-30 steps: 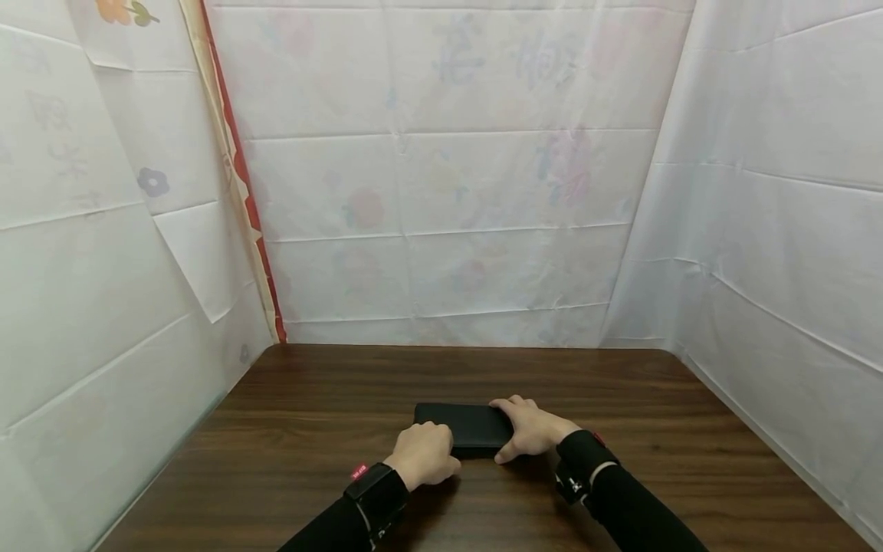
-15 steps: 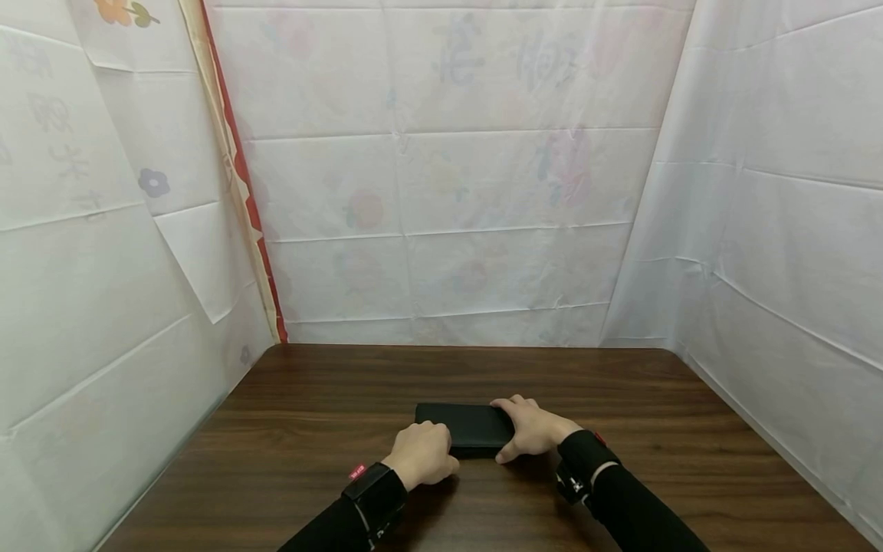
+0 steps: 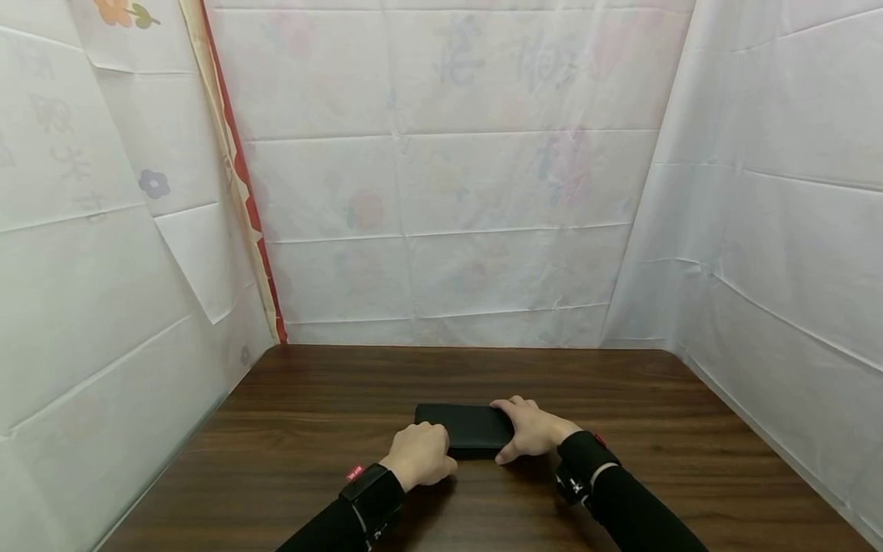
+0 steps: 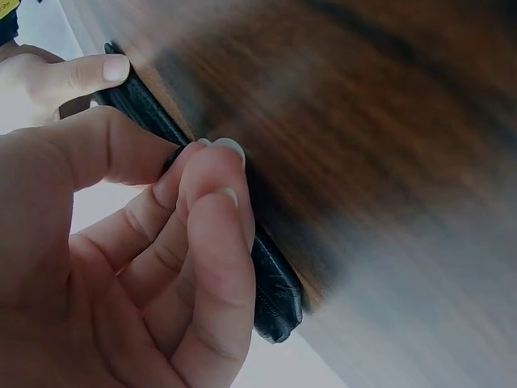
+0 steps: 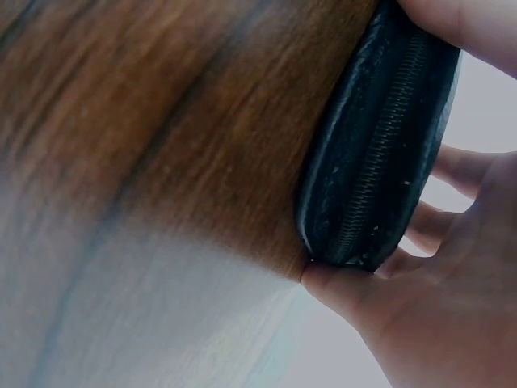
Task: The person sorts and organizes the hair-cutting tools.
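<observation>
A black zip wallet (image 3: 474, 426) lies flat on the wooden table, between my two hands. My right hand (image 3: 534, 431) grips its right end, thumb on the near edge and fingers spread toward the far edge. At the near edge, my left hand (image 3: 418, 454) has its fingers curled. In the left wrist view, its thumb and fingertips pinch a small black tab (image 4: 170, 158), which looks like the zip pull and is mostly hidden by them. The zip teeth (image 5: 380, 145) along the side in the right wrist view look meshed.
The brown wood-grain table (image 3: 310, 399) extends around the wallet. White sheets with faint prints hang behind it (image 3: 441, 192) and along both sides. A red-and-cream strip (image 3: 241, 169) runs down the back left corner. Black bands and sleeves cover both wrists.
My left hand has shifted very slightly to the left along the wallet's near edge. My right hand and the wallet stay practically where they were.
</observation>
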The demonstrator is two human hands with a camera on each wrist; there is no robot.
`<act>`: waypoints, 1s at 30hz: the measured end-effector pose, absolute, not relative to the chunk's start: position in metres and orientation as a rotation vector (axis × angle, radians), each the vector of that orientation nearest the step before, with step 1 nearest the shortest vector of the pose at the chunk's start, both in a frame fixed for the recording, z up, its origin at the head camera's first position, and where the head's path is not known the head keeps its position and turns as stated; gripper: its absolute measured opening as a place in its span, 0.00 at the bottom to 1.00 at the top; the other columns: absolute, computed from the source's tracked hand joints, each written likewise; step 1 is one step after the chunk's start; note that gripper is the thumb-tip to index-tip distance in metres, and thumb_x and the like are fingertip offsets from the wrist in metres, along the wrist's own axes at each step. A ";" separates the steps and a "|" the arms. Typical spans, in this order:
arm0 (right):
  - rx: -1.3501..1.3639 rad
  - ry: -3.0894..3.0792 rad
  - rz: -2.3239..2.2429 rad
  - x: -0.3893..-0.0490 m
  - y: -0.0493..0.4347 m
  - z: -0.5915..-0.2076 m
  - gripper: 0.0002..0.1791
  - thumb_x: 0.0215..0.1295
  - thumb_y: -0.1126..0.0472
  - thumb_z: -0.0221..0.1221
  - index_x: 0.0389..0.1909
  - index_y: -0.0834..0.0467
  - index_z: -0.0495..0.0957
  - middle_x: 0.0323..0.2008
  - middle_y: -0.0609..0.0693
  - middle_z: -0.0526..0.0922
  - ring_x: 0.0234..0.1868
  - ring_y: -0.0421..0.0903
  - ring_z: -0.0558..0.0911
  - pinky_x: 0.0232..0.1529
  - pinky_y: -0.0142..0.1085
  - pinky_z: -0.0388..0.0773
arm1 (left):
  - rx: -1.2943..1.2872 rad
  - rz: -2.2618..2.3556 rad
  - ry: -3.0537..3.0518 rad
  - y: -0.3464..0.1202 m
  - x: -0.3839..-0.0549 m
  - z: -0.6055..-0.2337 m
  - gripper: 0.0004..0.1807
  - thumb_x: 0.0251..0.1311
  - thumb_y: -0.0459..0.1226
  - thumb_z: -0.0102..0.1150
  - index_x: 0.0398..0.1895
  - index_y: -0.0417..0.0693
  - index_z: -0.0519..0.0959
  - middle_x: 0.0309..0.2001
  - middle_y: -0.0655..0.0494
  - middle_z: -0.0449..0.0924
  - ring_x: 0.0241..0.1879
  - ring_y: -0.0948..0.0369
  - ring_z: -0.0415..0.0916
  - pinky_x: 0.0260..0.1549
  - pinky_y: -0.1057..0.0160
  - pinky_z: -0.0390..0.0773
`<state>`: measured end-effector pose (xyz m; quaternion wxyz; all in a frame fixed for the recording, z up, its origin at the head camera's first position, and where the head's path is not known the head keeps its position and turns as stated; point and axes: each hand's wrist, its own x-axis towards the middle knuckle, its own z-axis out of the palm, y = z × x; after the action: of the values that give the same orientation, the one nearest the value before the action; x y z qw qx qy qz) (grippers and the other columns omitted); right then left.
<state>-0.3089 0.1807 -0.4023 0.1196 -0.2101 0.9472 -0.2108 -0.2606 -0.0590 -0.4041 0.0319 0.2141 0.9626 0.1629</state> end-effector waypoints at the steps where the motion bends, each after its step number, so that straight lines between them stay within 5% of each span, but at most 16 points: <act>1: -0.615 2.768 -0.616 -0.309 0.181 -0.402 0.52 0.50 0.50 0.77 0.75 0.56 0.64 0.65 0.55 0.69 0.63 0.57 0.68 0.58 0.54 0.71 | 0.656 0.506 2.963 -0.059 -0.261 -0.405 0.20 0.61 0.41 0.67 0.12 0.53 0.72 0.14 0.59 0.66 0.15 0.62 0.64 0.18 0.64 0.61; 30: -0.608 2.769 -0.607 -0.310 0.182 -0.403 0.52 0.50 0.50 0.78 0.75 0.54 0.64 0.65 0.54 0.69 0.63 0.56 0.68 0.59 0.55 0.71 | 0.685 0.526 2.999 -0.067 -0.258 -0.405 0.20 0.60 0.39 0.67 0.12 0.53 0.71 0.12 0.61 0.65 0.14 0.63 0.63 0.16 0.64 0.61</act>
<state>-0.3099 0.1817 -0.4034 0.1210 -0.2081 0.9481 -0.2077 -0.2582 -0.0667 -0.4047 0.0101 0.2195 0.9609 0.1685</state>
